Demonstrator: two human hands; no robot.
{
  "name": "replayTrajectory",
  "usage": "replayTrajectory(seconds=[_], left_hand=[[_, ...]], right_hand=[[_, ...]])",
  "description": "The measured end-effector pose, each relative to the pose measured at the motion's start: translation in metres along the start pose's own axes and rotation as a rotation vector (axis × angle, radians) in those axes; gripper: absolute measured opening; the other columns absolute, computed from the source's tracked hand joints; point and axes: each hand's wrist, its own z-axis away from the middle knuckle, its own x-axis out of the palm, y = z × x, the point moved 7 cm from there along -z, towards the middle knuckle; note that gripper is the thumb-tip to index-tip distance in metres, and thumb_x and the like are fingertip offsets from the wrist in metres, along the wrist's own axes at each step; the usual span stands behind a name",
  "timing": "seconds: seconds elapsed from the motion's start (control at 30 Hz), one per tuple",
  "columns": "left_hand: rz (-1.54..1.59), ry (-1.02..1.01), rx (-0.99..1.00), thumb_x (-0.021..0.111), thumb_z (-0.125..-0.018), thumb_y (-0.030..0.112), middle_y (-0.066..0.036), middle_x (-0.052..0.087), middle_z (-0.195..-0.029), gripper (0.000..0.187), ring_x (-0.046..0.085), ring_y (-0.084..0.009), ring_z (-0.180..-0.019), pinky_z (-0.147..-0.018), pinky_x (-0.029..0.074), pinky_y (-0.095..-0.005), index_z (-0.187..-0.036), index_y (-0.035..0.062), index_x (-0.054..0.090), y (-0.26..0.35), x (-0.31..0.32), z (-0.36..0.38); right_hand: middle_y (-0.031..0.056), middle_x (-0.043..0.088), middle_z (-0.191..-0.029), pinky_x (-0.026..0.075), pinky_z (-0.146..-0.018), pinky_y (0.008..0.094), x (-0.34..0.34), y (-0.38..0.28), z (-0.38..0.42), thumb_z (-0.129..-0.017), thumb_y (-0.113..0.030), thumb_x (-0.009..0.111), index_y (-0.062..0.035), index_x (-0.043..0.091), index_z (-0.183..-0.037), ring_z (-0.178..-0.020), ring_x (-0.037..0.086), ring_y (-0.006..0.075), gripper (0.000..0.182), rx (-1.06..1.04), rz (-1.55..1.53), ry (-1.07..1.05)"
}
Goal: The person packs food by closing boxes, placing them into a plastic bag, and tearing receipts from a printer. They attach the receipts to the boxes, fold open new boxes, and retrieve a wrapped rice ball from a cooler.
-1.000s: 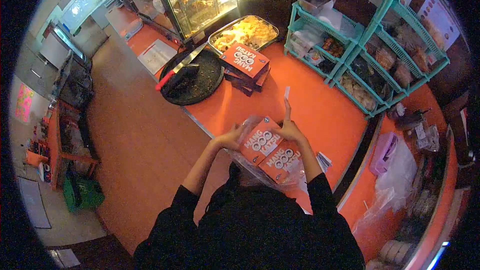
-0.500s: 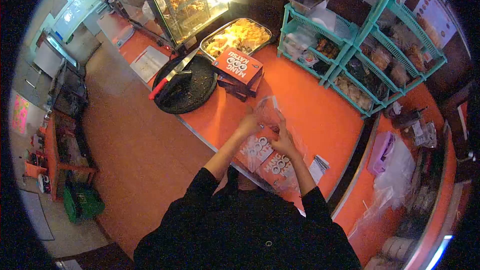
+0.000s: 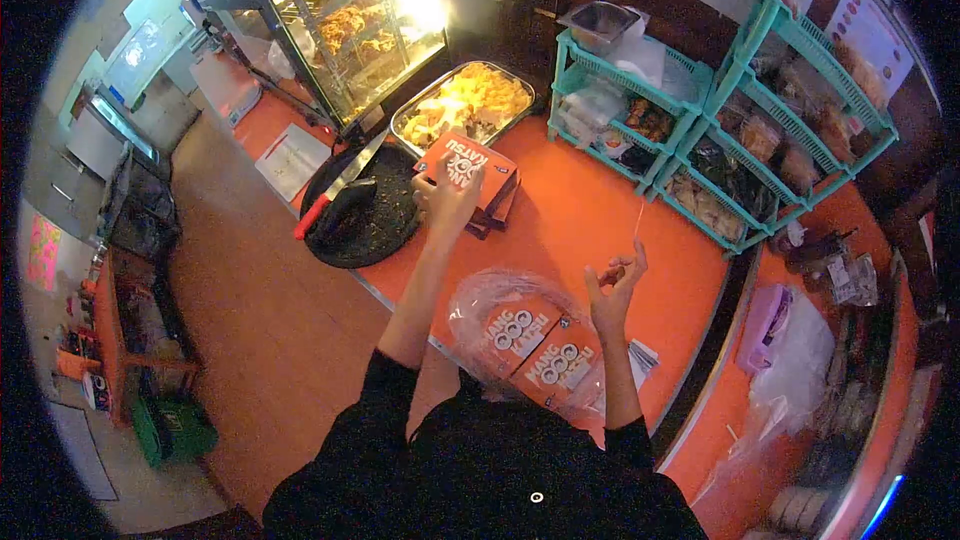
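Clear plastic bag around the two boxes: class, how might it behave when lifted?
The bag looks thin and crinkled, so it would probably sag. The boxes have flat faces and straight edges, so they should be stiffer, though they may slide inside.

Two orange boxes [image 3: 516, 327] show in one clear plastic bag [image 3: 467, 312]; at least two stacked boxes [image 3: 458, 166], the exact number hidden. One food tray [image 3: 534, 92], one round black tray [image 3: 390, 232], one red-handled knife [image 3: 346, 181], one display case [image 3: 352, 25]. Two teal racks [image 3: 762, 149], one pink basket [image 3: 762, 328], one green bag [image 3: 172, 428].
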Motion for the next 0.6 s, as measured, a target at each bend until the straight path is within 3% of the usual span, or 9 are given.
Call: replayTrajectory(seconds=[0.03,0.1,0.2,0.27,0.37,0.4,0.47,0.5,0.6], left_hand=[[0.002,-0.005,0.007,0.068,-0.077,0.061,-0.024,0.030,-0.150,0.070,0.034,-0.0462,-0.133,-0.104,0.036,-0.0516,-0.134,0.0221,0.055,0.023,0.015,-0.004],[-0.325,-0.117,-0.016,0.056,-0.077,0.073,-0.021,-0.007,-0.158,0.081,-0.005,-0.0574,-0.138,-0.105,0.013,-0.0716,-0.143,0.0296,0.041,0.058,0.042,-0.011],[-0.510,-0.227,-0.009,0.046,-0.076,0.079,-0.018,-0.004,-0.158,0.082,-0.009,-0.0526,-0.140,-0.087,0.008,-0.0872,-0.145,0.0369,0.036,0.014,0.117,-0.047],[-0.503,-0.192,-0.042,0.053,-0.077,0.073,-0.014,0.004,-0.157,0.069,0.002,-0.0509,-0.140,-0.088,0.012,-0.0870,-0.135,0.0341,0.052,0.025,0.098,-0.037],[-0.547,-0.330,0.366,0.076,-0.070,0.043,-0.010,0.024,-0.148,0.034,0.023,-0.0458,-0.131,-0.094,0.022,-0.0799,-0.098,0.0230,0.074,0.045,0.068,-0.017],[-0.553,-0.331,0.368,0.076,-0.070,0.043,-0.010,0.024,-0.148,0.034,0.023,-0.0458,-0.131,-0.094,0.022,-0.0799,-0.098,0.0230,0.074,0.031,0.064,-0.023],[-0.379,-0.396,0.908,0.080,-0.065,0.038,-0.012,0.025,-0.147,0.048,0.023,-0.0457,-0.132,-0.102,0.028,-0.0681,-0.110,0.0254,0.070,0.033,0.060,-0.016],[-0.207,-0.323,0.956,0.081,-0.063,0.038,-0.014,0.024,-0.148,0.070,0.024,-0.0451,-0.131,-0.105,0.029,-0.0610,-0.129,0.0324,0.058,0.036,0.047,-0.016],[-0.370,-0.206,0.719,0.078,-0.066,0.046,-0.017,0.020,-0.149,0.085,0.018,-0.0468,-0.135,-0.105,0.023,-0.0669,-0.142,0.0421,0.039,0.019,0.042,-0.024]], right_hand=[[0.0049,0.040,-0.099,0.045,-0.068,0.0286,0.003,0.006,-0.004,-0.073,0.001,0.070,-0.0139,0.027,-0.147,-0.076,0.045,0.0131,0.087,-0.005,-0.018,-0.016],[0.0055,0.040,-0.102,0.045,-0.068,0.0287,0.001,0.007,-0.010,-0.074,0.002,0.070,-0.0142,0.027,-0.147,-0.077,0.045,0.0125,0.086,-0.013,-0.032,-0.021],[0.0062,0.041,-0.103,0.046,-0.067,0.0278,0.000,0.010,-0.007,-0.075,0.003,0.068,-0.0139,0.026,-0.147,-0.075,0.047,0.0124,0.085,0.090,-0.064,-0.062],[0.0069,0.042,-0.105,0.047,-0.065,0.0275,-0.007,0.020,-0.003,-0.076,0.004,0.068,-0.0139,0.025,-0.147,-0.073,0.049,0.0124,0.085,0.154,-0.069,-0.055],[0.0078,0.043,-0.106,0.048,-0.065,0.0277,-0.016,0.022,-0.002,-0.076,0.003,0.068,-0.0144,0.025,-0.147,-0.072,0.050,0.0123,0.085,0.121,-0.030,-0.049],[0.0078,0.043,-0.106,0.048,-0.065,0.0277,-0.016,0.024,-0.004,-0.076,0.003,0.068,-0.0144,0.025,-0.147,-0.072,0.050,0.0123,0.085,0.125,-0.035,-0.046],[0.0080,0.043,-0.106,0.048,-0.066,0.0280,-0.011,0.030,-0.006,-0.076,0.003,0.068,-0.0157,0.025,-0.147,-0.072,0.050,0.0122,0.085,0.176,-0.026,-0.066],[0.0080,0.043,-0.106,0.048,-0.066,0.0280,-0.008,0.029,-0.007,-0.076,0.003,0.068,-0.0157,0.025,-0.147,-0.072,0.050,0.0122,0.085,0.177,-0.033,-0.067],[0.0080,0.043,-0.106,0.048,-0.065,0.0282,-0.001,0.024,-0.009,-0.076,0.004,0.067,-0.0175,0.026,-0.147,-0.071,0.049,0.0123,0.085,0.193,-0.108,-0.082]])
